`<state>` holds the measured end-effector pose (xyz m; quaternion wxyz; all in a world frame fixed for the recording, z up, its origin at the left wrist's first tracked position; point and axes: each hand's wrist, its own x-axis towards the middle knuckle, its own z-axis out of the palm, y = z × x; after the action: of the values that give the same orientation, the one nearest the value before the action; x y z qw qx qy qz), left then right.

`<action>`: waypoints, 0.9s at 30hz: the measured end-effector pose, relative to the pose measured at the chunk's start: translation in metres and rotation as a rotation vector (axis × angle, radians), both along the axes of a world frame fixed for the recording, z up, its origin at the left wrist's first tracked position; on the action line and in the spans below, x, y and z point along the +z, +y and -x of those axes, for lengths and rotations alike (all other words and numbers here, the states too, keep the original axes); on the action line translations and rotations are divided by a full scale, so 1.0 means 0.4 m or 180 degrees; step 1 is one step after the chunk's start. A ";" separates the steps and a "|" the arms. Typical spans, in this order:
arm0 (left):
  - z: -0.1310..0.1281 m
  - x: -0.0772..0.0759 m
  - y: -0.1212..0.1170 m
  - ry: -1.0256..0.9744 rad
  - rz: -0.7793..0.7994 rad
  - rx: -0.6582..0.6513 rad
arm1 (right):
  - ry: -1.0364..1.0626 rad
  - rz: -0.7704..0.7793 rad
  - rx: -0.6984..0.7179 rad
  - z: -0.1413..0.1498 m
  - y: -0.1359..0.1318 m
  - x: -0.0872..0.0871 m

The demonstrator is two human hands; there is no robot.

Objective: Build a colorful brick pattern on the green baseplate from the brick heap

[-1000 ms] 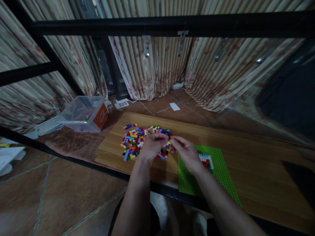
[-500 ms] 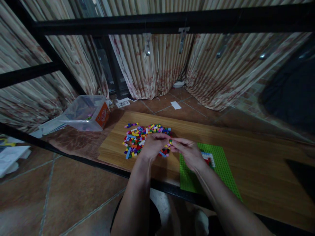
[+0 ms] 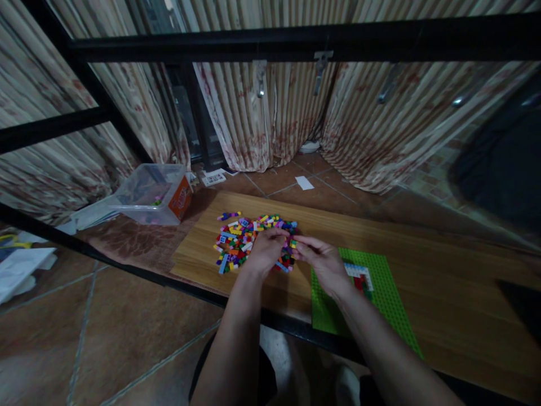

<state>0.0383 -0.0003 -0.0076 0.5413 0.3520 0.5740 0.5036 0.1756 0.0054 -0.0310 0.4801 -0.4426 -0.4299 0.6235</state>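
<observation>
A heap of small coloured bricks (image 3: 240, 239) lies on a low wooden board (image 3: 422, 254). My left hand (image 3: 262, 252) hovers over the heap's right side with its fingers curled together. My right hand (image 3: 322, 262) meets it fingertip to fingertip, pinching a tiny green and yellow brick (image 3: 293, 243) between them. Just right of my hands lies a green baseplate (image 3: 380, 293) with a small patch of white, red and blue bricks (image 3: 360, 274) built on it, partly hidden by my right hand.
A clear plastic tub with an orange label (image 3: 154, 194) lies tipped on a brown mat at the left. A black metal frame (image 3: 253, 42) crosses the view above and along the board's near edge. Curtains hang behind. White paper (image 3: 19, 265) lies on the tiled floor.
My hands have stayed joined over the heap's right edge. The small brick now shows between the fingertips. The view has drifted slightly.
</observation>
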 end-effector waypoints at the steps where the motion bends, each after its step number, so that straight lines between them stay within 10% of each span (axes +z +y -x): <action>1: -0.005 0.001 -0.001 -0.0083 0.0011 -0.0042 | -0.0007 -0.0003 -0.0001 0.000 -0.001 -0.001; 27: -0.023 -0.033 -0.001 -0.0241 -0.0354 0.0041 | 0.0112 -0.0018 -0.0186 -0.011 0.011 -0.011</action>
<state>0.0475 -0.0007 -0.0209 0.5390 0.3586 0.5265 0.5511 0.1798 0.0098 -0.0355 0.5069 -0.4426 -0.4101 0.6156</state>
